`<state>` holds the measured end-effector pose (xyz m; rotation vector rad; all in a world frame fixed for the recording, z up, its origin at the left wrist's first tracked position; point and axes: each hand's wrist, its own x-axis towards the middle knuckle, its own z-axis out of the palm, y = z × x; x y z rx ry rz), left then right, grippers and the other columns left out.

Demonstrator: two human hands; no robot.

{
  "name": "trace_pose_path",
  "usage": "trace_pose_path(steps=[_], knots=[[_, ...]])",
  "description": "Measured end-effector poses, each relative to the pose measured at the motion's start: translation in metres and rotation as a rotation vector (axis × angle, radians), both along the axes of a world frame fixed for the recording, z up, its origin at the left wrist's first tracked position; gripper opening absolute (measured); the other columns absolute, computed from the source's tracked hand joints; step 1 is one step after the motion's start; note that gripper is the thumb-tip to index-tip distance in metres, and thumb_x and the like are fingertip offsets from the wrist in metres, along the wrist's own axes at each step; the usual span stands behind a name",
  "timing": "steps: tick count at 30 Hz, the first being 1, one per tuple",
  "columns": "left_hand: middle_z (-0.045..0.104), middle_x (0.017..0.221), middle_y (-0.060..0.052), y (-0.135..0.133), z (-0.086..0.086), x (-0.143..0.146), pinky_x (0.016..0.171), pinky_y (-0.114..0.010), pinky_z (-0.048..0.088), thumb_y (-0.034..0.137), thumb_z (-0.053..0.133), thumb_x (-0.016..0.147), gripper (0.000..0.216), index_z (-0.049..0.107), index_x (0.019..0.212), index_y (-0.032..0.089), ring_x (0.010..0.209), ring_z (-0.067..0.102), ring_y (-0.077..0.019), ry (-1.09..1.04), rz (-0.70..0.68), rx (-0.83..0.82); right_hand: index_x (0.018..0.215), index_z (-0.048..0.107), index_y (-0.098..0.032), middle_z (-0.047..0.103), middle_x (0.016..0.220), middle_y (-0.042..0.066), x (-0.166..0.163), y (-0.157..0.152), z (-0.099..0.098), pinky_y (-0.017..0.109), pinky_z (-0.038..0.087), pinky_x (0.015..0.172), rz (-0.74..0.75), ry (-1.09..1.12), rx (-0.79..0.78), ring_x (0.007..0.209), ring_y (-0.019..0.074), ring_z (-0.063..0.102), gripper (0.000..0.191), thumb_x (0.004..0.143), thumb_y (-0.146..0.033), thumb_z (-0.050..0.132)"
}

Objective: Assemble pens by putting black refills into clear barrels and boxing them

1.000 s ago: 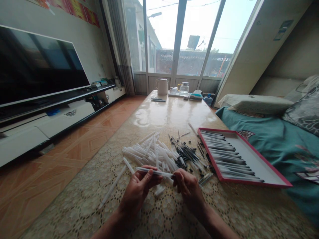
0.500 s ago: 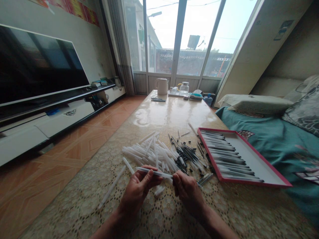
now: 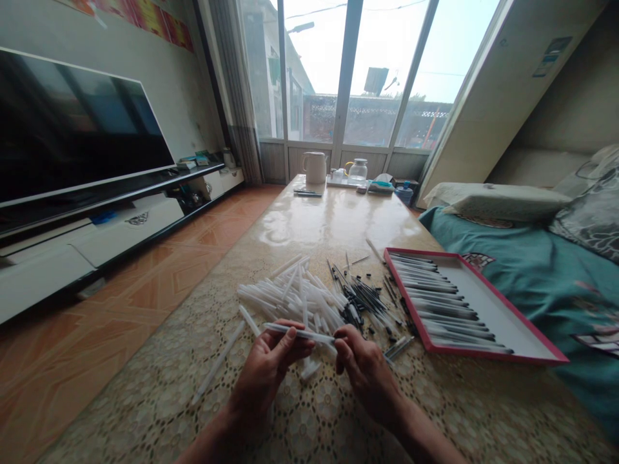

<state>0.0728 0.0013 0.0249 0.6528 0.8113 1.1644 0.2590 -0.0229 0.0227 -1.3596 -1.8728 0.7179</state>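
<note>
In the head view, the left hand [image 3: 271,357] was closed around a slender, translucent white plastic pen barrel [image 3: 309,334], thumb on top, above the near part of a long table with a beige, flower-patterned cover [image 3: 309,419]. The right hand [image 3: 360,361] had its thumb and fingers pinched narrow at the barrel's dark right end; whether they gripped a separate part there could not be told. The barrel lay nearly level between the two hands.

Just beyond the left hand was a heap of translucent white plastic tubes [image 3: 285,293], with one loose white tube [image 3: 218,362] to its left. Right of the heap lay a cluster of thin black-and-clear pen refills [image 3: 367,295]. Farther right stood a shallow, red-rimmed tray with a white bottom [image 3: 500,306], a row of black-tipped, translucent pens [image 3: 449,303] along its left side. At the table's far end stood a beige jug [image 3: 315,169] and, to its right, a clear glass pot [image 3: 358,171].
</note>
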Motion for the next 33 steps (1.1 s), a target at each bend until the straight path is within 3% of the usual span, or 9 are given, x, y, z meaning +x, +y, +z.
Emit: trace_pose_path(steps=[3, 8, 13, 18, 24, 30, 33], knots=[[0.074, 0.075, -0.007, 0.0006, -0.0001, 0.0000, 0.067, -0.025, 0.055, 0.027, 0.076, 0.070, 0.021, 0.068, 0.083, 0.013, 0.068, 0.070, -0.0172, 0.005, 0.014, 0.002, 0.093, 0.046, -0.020, 0.062, 0.061, -0.002, 0.0002, -0.0002, 0.0005, 0.020, 0.036, 0.052, 0.012, -0.017, 0.015, 0.052, 0.0124, 0.057, 0.022, 0.096, -0.038, 0.034], [0.074, 0.074, -0.008, -0.0005, 0.0018, 0.0004, 0.064, -0.025, 0.055, 0.027, 0.078, 0.068, 0.022, 0.068, 0.082, 0.013, 0.067, 0.070, -0.0182, 0.023, -0.010, -0.013, 0.071, 0.046, -0.021, 0.058, 0.055, -0.001, 0.0006, 0.0008, -0.0034, 0.021, 0.035, 0.053, -0.008, -0.057, 0.012, 0.051, 0.0125, 0.056, 0.039, 0.098, -0.039, 0.025], [0.073, 0.074, -0.007, -0.0006, 0.0032, 0.0002, 0.066, -0.025, 0.055, 0.027, 0.078, 0.068, 0.022, 0.068, 0.081, 0.013, 0.068, 0.070, -0.0175, 0.009, 0.016, -0.022, 0.094, 0.047, -0.020, 0.061, 0.060, -0.002, 0.0007, 0.0009, -0.0001, 0.020, 0.035, 0.052, 0.016, -0.035, 0.008, 0.052, 0.0127, 0.057, 0.023, 0.096, -0.038, 0.033], [0.074, 0.075, -0.007, -0.0003, 0.0021, 0.0000, 0.064, -0.025, 0.055, 0.027, 0.077, 0.070, 0.021, 0.068, 0.082, 0.012, 0.068, 0.070, -0.0178, 0.022, -0.022, -0.016, 0.072, 0.047, -0.021, 0.059, 0.055, -0.001, 0.0005, 0.0006, -0.0005, 0.020, 0.035, 0.053, 0.000, -0.062, 0.010, 0.052, 0.0121, 0.056, 0.038, 0.098, -0.038, 0.025], [0.073, 0.074, -0.007, -0.0001, 0.0031, -0.0002, 0.066, -0.025, 0.055, 0.027, 0.078, 0.068, 0.023, 0.068, 0.083, 0.012, 0.068, 0.070, -0.0175, 0.018, 0.013, -0.029, 0.094, 0.046, -0.019, 0.061, 0.059, -0.002, 0.0011, 0.0001, 0.0005, 0.020, 0.036, 0.051, 0.027, -0.061, 0.016, 0.050, 0.0127, 0.056, 0.024, 0.096, -0.038, 0.032], [0.074, 0.075, -0.008, -0.0005, 0.0037, -0.0006, 0.064, -0.025, 0.055, 0.027, 0.078, 0.068, 0.023, 0.068, 0.082, 0.012, 0.068, 0.070, -0.0182, 0.024, -0.004, -0.017, 0.075, 0.046, -0.021, 0.059, 0.056, -0.001, 0.0007, -0.0008, 0.0013, 0.020, 0.036, 0.053, 0.020, -0.080, -0.002, 0.052, 0.0125, 0.057, 0.035, 0.098, -0.038, 0.025], [0.074, 0.074, -0.007, -0.0003, 0.0037, -0.0004, 0.066, -0.025, 0.055, 0.026, 0.078, 0.068, 0.022, 0.068, 0.082, 0.012, 0.068, 0.070, -0.0180, 0.021, 0.012, -0.032, 0.087, 0.047, -0.020, 0.059, 0.058, -0.002, 0.0007, -0.0006, 0.0007, 0.020, 0.036, 0.052, 0.028, -0.074, 0.020, 0.051, 0.0124, 0.055, 0.027, 0.097, -0.037, 0.029]])
